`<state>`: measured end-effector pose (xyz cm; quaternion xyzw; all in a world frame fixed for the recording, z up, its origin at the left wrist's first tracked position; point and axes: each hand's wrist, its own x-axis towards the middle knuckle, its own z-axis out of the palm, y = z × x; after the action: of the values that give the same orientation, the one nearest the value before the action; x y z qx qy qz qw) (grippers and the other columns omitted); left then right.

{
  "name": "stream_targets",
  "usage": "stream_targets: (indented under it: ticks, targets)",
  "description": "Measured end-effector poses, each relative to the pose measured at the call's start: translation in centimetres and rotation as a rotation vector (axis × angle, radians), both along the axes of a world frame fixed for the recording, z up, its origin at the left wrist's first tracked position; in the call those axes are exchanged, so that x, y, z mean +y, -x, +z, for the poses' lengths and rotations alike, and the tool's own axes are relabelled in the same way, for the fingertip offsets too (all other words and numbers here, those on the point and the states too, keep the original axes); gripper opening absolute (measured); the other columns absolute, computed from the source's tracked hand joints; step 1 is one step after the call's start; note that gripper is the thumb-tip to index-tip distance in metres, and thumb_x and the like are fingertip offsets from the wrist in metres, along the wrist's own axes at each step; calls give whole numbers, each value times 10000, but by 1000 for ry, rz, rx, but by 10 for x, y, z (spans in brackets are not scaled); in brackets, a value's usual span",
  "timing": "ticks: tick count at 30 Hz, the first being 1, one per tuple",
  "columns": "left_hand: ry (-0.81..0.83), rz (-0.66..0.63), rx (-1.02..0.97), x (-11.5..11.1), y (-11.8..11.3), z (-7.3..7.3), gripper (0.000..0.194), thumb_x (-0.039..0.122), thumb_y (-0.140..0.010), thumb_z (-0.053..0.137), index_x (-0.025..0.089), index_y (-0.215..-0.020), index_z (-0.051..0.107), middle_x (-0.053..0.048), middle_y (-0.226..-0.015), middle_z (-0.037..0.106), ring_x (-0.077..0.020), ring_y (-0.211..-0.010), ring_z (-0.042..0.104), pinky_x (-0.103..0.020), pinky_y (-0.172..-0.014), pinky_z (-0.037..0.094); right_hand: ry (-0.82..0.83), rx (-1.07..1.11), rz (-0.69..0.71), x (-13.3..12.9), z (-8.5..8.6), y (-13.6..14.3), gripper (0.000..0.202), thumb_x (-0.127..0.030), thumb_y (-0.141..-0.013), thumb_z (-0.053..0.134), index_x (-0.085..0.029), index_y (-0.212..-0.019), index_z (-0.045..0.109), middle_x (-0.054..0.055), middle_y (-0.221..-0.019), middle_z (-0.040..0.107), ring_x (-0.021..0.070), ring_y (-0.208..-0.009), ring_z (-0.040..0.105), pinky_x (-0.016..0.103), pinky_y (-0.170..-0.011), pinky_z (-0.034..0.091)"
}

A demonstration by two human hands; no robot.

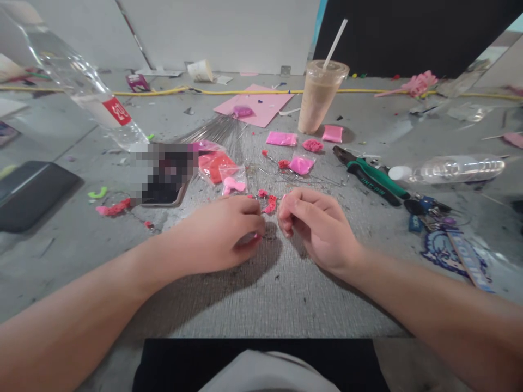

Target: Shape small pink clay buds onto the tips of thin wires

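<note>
My left hand (232,231) hovers low over the grey table, its fingers curled into a pinch; a small bit of pink clay (256,236) shows at the fingertips. To its right my right hand (321,228) is closed, thumb against the forefinger, and whatever is between them is too small or hidden to name. Just beyond both hands lies a thin wire piece with red clay lumps (270,203). Behind it are a small bag with pink clay (233,184), a red clay packet (216,166) and a bright pink packet (301,164).
At the left stand a tall water bottle (98,98) and a phone (163,190). Thin wires (220,130) fan out near pink paper (269,100). A drink cup (318,98) with a straw is at the back. Green-handled pliers (376,179), keys and a lying bottle (461,169) are right.
</note>
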<state>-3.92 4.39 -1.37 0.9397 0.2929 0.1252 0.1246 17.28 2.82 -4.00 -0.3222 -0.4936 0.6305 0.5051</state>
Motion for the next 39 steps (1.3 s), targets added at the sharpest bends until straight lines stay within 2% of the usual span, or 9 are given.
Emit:
stream_targets:
  ticks: [3,7,11,16,22,30,36,39]
  targets:
    - [66,6,-53,2,1,9,97,158,-869,634,176,-906,722,-75,-1005,693,-189,-856,666,-313,-755,514,-49,15,1,-2,0,-1,299,-377,-923,735,-197,-693,670,-16,-635,595,119,-591,548,255,-543,448]
    - [67,40,-191,3,3,15,105,143,-867,631,178,-931,707,-10,-850,716,-136,-737,649,-268,-697,491,-117,6,46,-5,0,-3,296,-387,-941,733,-190,-724,693,-7,-668,613,118,-611,553,254,-562,453]
    - [145,70,-262,0,3,16,109,132,-873,643,192,-942,703,33,-792,715,-84,-662,632,-205,-633,482,-171,-39,75,-9,-1,-4,285,-409,-948,726,-195,-761,705,-6,-684,621,121,-617,552,255,-561,448]
    - [168,61,-342,-2,1,17,153,74,-837,665,202,-918,687,38,-819,693,-81,-710,622,-200,-674,498,-236,-58,80,-10,-4,-4,224,-394,-980,698,-208,-861,736,-29,-642,532,111,-600,471,246,-535,373]
    - [273,120,-486,-6,1,13,262,108,-858,709,195,-1102,672,1,-920,706,-92,-701,641,-215,-624,540,-227,-55,75,-12,-6,-4,224,-373,-1015,653,-218,-910,775,-16,-672,557,117,-625,495,251,-551,388]
    - [331,150,-642,-10,-2,17,125,224,-860,779,215,-967,717,-21,-849,710,-117,-637,610,-262,-527,503,-267,39,61,-15,-5,-4,194,-322,-1018,637,-248,-1019,816,7,-755,645,125,-681,560,258,-612,459]
    - [363,160,-677,-7,-3,19,123,274,-841,835,223,-920,756,-11,-804,730,-122,-659,627,-258,-556,501,-273,56,70,-16,-4,-6,202,-328,-998,647,-222,-1036,816,11,-730,647,134,-682,584,257,-600,474]
    - [448,178,-730,-7,-3,16,141,243,-810,865,217,-893,754,-4,-802,735,-117,-683,650,-230,-590,526,-288,66,78,-16,-4,-6,214,-328,-996,647,-209,-1045,818,20,-748,663,131,-674,588,250,-584,467]
